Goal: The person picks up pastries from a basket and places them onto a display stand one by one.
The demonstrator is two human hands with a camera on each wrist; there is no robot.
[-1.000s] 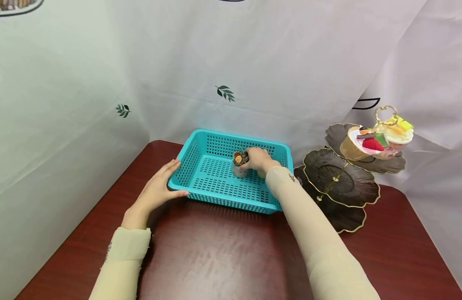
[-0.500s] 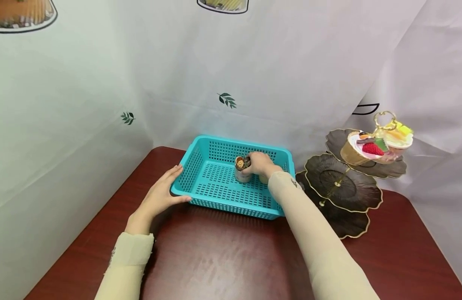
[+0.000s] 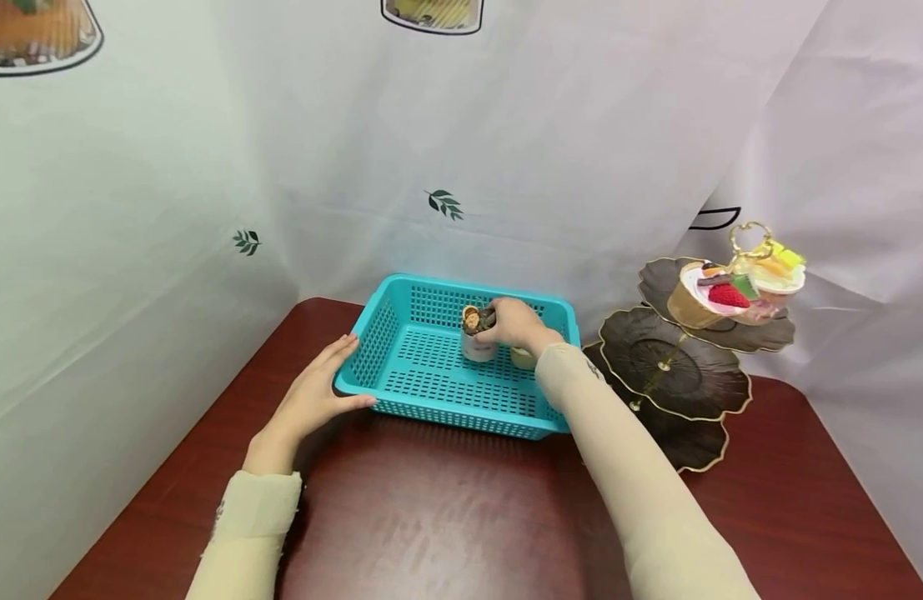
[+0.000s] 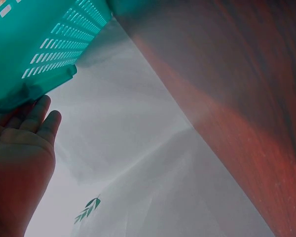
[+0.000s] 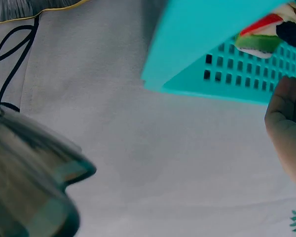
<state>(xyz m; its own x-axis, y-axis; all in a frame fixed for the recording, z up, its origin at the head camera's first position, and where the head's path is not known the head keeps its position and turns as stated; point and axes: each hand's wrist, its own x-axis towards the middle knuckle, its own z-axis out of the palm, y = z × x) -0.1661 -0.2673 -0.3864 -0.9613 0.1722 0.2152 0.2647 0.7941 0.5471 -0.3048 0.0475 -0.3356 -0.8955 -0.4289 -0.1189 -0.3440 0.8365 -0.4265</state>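
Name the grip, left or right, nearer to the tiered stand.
Right. The right grip is in the basket, left of the tiered stand; the left grip is farther, at the basket's left end.

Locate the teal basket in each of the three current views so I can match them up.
Head: the teal basket sits near the centre, slightly low, with the left hand at its left end.
Left wrist: part of the teal basket fills the upper left corner, cut off by the frame.
Right wrist: the teal basket is at upper right, also cut off.
Shared landmark: the white backdrop, behind it in all three.
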